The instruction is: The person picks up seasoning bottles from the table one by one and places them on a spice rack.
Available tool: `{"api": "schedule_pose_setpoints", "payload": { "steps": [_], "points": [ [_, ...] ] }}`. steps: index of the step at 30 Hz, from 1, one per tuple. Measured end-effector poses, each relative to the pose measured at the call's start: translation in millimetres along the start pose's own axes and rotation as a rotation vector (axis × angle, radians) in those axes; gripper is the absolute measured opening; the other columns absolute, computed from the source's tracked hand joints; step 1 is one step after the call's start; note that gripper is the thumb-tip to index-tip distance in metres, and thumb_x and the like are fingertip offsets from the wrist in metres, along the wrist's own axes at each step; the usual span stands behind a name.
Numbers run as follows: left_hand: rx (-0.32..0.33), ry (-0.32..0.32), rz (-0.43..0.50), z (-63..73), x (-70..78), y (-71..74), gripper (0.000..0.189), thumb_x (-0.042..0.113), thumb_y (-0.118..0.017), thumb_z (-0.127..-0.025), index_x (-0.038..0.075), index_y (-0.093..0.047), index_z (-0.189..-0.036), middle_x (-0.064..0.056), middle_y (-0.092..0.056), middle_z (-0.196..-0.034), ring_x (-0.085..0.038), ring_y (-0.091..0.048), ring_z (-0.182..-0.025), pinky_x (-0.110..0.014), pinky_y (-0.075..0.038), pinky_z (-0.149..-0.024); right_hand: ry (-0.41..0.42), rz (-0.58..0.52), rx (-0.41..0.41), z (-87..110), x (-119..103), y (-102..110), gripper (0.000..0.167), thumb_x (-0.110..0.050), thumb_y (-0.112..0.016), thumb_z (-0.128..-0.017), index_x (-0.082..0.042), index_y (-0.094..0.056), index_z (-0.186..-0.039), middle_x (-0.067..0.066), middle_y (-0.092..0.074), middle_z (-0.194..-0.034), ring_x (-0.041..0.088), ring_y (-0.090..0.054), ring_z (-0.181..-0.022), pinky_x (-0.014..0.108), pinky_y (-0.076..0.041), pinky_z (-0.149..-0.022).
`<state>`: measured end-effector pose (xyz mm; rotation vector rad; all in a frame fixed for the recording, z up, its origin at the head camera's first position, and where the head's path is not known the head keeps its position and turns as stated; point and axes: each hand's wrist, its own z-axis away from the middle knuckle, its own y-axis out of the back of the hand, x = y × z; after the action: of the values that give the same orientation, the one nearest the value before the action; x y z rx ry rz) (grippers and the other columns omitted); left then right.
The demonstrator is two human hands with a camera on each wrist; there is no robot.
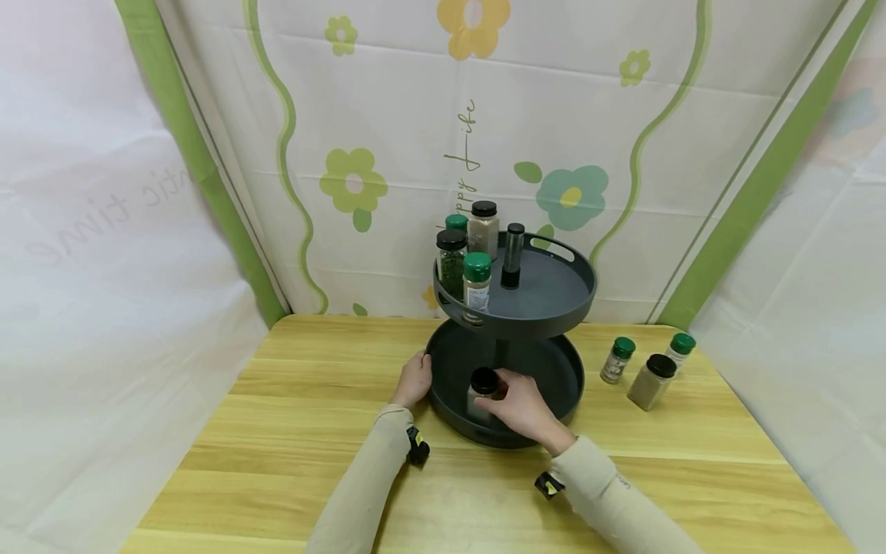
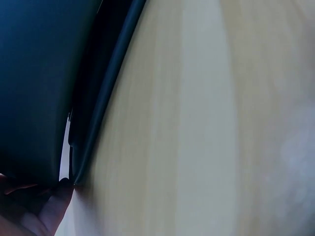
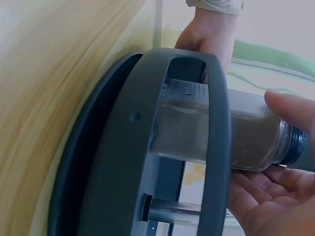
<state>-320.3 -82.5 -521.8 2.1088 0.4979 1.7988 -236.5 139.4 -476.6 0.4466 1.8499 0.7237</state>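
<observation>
A dark grey two-tier round tray stand (image 1: 547, 308) stands on the wooden table. My left hand (image 1: 414, 379) holds the left rim of its lower tray (image 1: 443, 412); in the left wrist view a fingertip and thumb (image 2: 51, 209) meet at the edge. Toward the front of that lower tray, my right hand (image 1: 522, 404) grips a clear spice jar (image 1: 477, 405) with a black lid and greyish-brown powder. The right wrist view shows this jar (image 3: 189, 123) behind the tray's handle slot, between thumb and fingers. Whether its base touches the tray floor I cannot tell.
Several spice jars, including a green-lidded jar (image 1: 477, 285) and a black-lidded jar (image 1: 451, 269), stand on the left of the upper tray, beside the centre post (image 1: 512, 258). Right of the stand, a black-lidded jar (image 1: 651, 385) and two green-lidded ones (image 1: 616, 362) stand on the table (image 1: 311, 431).
</observation>
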Motion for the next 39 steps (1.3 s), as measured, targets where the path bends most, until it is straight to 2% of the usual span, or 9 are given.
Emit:
{"api": "schedule_pose_setpoints", "payload": {
  "steps": [15, 25, 30, 36, 39],
  "points": [
    [0.000, 0.011, -0.002, 2.2, 1.3, -0.3, 0.038, 0.018, -0.032, -0.104, -0.005, -0.052, -0.127, -0.023, -0.054, -0.127, -0.037, -0.050, -0.118, -0.048, -0.040, -0.098, -0.001, 0.026, -0.042, -1.6, -3, -9, 0.029, -0.038, -0.072, -0.083, -0.019, -0.063, -0.103, -0.009, -0.058, -0.078, 0.008, -0.055, -0.066, 0.028, -0.046, -0.059],
    [0.004, -0.002, -0.016, 2.9, 2.4, 0.5, 0.037, 0.017, -0.033, -0.104, -0.006, -0.054, -0.124, -0.024, -0.056, -0.124, -0.037, -0.052, -0.115, -0.048, -0.041, -0.095, 0.032, 0.020, -0.033, -2.3, -4, -8, 0.038, -0.036, -0.075, -0.081, -0.014, -0.064, -0.110, -0.006, -0.062, -0.089, 0.008, -0.056, -0.074, 0.030, -0.047, -0.064],
    [0.007, -0.004, -0.026, 2.3, 1.6, -0.2, 0.037, 0.017, -0.033, -0.104, -0.006, -0.054, -0.124, -0.024, -0.056, -0.124, -0.037, -0.052, -0.115, -0.049, -0.042, -0.095, 0.016, -0.001, -0.071, -2.7, -5, -4, 0.048, -0.038, -0.074, -0.081, -0.012, -0.061, -0.119, -0.003, -0.062, -0.099, 0.010, -0.057, -0.082, 0.032, -0.048, -0.070],
    [-0.001, -0.006, -0.018, 2.0, 1.0, 0.7, 0.038, 0.018, -0.033, -0.104, -0.006, -0.051, -0.128, -0.024, -0.054, -0.127, -0.037, -0.050, -0.118, -0.049, -0.040, -0.097, -0.020, -0.062, -0.116, 0.7, -1, 10, 0.058, -0.034, -0.074, -0.082, -0.006, -0.054, -0.129, 0.007, -0.060, -0.120, 0.023, -0.060, -0.103, 0.038, -0.050, -0.085],
    [-0.003, -0.008, -0.018, 1.7, 0.8, 0.6, 0.039, 0.018, -0.033, -0.104, -0.006, -0.050, -0.130, -0.024, -0.053, -0.129, -0.037, -0.049, -0.119, -0.049, -0.039, -0.099, -0.030, -0.071, -0.121, 2.1, 3, 18, 0.058, -0.031, -0.074, -0.083, -0.003, -0.053, -0.130, 0.010, -0.058, -0.124, 0.027, -0.059, -0.108, 0.040, -0.049, -0.088]
  ]
}}
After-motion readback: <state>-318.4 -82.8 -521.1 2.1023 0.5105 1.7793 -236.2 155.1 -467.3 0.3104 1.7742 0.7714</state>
